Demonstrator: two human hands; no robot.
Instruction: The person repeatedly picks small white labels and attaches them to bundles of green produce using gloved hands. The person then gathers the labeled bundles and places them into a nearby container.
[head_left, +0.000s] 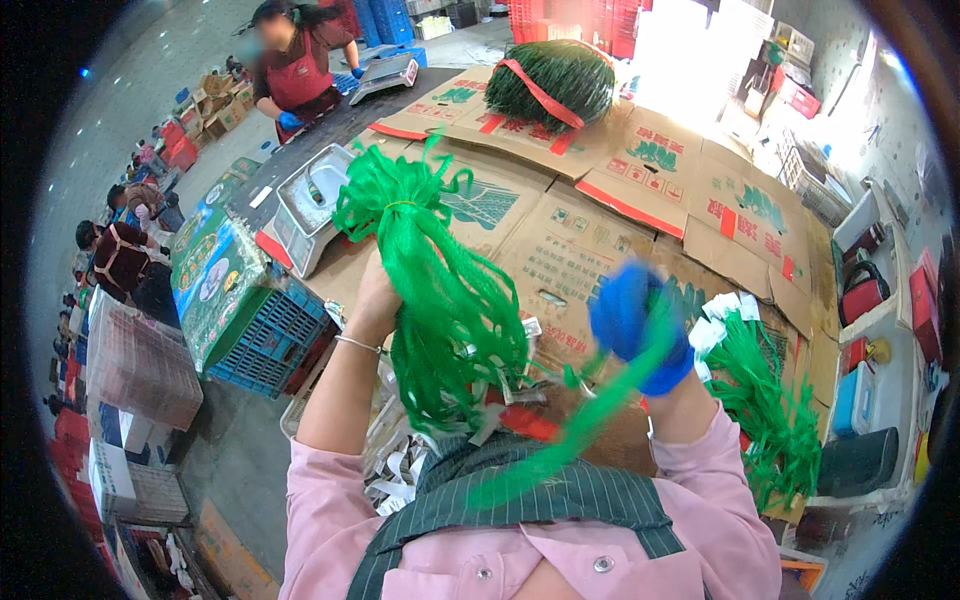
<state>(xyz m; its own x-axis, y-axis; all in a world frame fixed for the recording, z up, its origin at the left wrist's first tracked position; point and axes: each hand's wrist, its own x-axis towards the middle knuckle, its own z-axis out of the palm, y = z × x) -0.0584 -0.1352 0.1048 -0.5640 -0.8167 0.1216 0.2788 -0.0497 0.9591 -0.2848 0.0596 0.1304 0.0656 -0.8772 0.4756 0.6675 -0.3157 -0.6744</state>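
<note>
My bare left hand (381, 289) grips a thick bundle of green mesh net sleeves (439, 262). The bundle is tied near its top, and its long strands hang in front of my fingers, hiding most of them. My right hand (637, 326), in a blue knit glove, is blurred by motion. From it trails a single green mesh sleeve (562, 439), also blurred, reaching across my striped apron (540, 491). To the right of the glove lies a pile of green mesh sleeves (772, 412) with white tags (709, 334) at their upper ends.
Flattened printed cartons (570, 247) cover the table. A strapped bundle of green leafy vegetables (555, 86) sits at the back. A scale (311, 206) stands left, above a blue crate (274, 337). White paper scraps (397, 472) lie near my waist. Across the table, a person (300, 71) stands by another scale (386, 75).
</note>
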